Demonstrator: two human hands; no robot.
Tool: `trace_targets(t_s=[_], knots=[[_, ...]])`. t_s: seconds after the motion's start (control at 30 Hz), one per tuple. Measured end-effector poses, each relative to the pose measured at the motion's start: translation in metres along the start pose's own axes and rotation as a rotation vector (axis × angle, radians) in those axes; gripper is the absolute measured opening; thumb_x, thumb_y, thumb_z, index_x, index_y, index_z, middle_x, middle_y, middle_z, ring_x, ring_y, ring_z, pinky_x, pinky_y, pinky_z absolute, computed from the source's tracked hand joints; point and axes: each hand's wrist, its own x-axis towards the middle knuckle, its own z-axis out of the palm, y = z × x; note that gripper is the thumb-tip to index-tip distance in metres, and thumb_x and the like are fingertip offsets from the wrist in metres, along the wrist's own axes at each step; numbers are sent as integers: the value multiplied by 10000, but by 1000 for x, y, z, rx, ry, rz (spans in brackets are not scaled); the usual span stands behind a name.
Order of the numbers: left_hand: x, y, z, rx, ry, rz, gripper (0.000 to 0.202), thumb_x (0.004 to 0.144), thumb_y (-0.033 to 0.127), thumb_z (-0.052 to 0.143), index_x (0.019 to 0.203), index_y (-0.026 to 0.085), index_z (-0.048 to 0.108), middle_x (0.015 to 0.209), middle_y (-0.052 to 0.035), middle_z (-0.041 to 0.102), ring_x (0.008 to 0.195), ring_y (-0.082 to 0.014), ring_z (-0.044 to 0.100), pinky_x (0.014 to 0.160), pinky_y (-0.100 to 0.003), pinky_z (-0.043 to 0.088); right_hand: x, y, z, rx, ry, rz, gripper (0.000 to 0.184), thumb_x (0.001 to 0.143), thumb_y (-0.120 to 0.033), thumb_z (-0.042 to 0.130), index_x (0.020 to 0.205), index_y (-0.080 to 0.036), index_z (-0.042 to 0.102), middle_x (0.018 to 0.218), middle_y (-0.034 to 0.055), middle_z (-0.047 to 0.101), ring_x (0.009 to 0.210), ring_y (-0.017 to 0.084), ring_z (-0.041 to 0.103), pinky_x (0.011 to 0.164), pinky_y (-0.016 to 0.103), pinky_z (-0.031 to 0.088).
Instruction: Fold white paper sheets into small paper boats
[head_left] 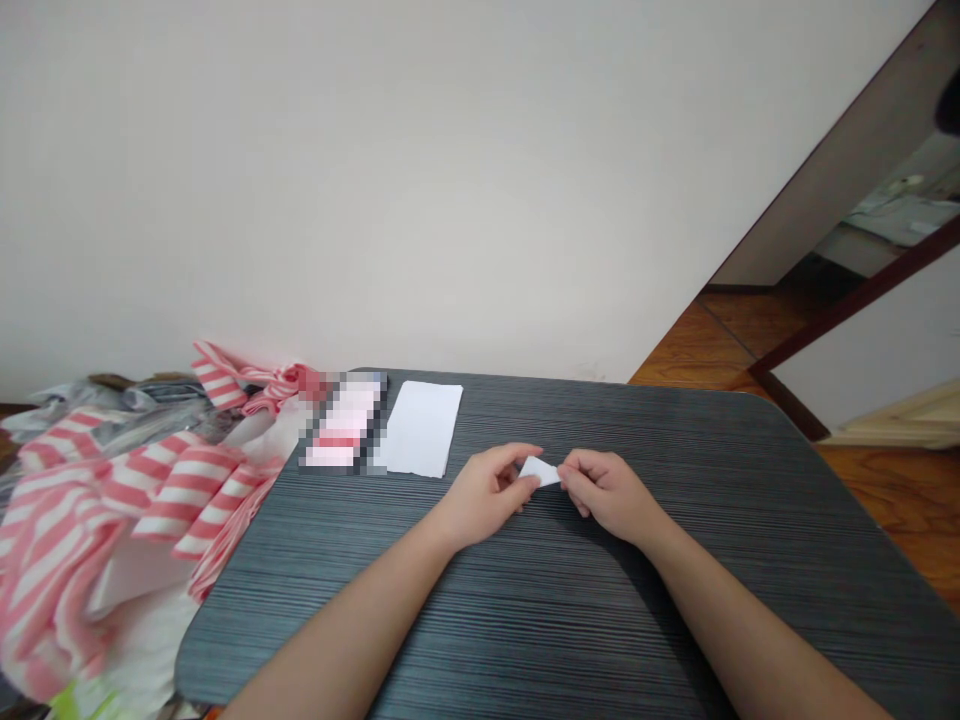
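A small folded piece of white paper is held between both hands, just above the dark table. My left hand pinches its left end between thumb and fingers. At the opposite, narrower end, my right hand grips the tip with thumb and forefinger. The fingers cover both ends, so the full shape of the fold is hidden. A stack of white paper sheets lies on the table to the left, beyond my left hand.
Beside the sheets at the table's back left lies a pixelated flat item. Red-and-white striped cloth is heaped left of the table. A pale wall rises behind, and wooden floor shows at right.
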Motion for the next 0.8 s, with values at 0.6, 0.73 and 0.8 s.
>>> trace_targets(t_s=[0.6, 0.73, 0.8], knots=[[-2, 12, -1, 16, -100, -8, 247, 759, 311, 647, 924, 152, 556, 734, -19, 636, 642, -111, 560, 576, -213, 398, 0, -2, 12, 345, -123, -21, 88, 861, -235, 552, 924, -182, 522, 672, -21, 577, 528, 84, 532, 457, 186, 376], [-3, 13, -1, 7, -76, -20, 234, 769, 316, 628, 917, 151, 553, 711, -13, 628, 599, -100, 539, 554, -212, 388, 0, -5, 11, 336, -137, -38, 122, 873, -256, 534, 973, -189, 512, 709, -12, 590, 556, 94, 561, 471, 194, 403], [-3, 13, -1, 13, -75, -32, 239, 769, 321, 627, 920, 151, 553, 687, -8, 619, 572, -97, 526, 538, -211, 380, -1, -6, 10, 339, -145, -46, 147, 877, -268, 529, 1002, -195, 501, 727, -10, 587, 575, 101, 577, 477, 197, 416]])
